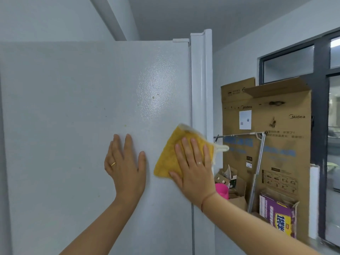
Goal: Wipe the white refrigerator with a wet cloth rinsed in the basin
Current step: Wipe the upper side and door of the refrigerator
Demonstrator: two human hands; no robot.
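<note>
Under right fingers (195, 150) — cloth (168, 162), seemingly flat

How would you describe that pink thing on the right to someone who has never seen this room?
Right of the white refrigerator, a tall brown cardboard box stands by the window. At its foot, on the left, small cardboard boxes are heaped, and the pink container sits at their left edge, beside the wrist of the right hand. It is the only bright pink item among brown cardboard.
</note>
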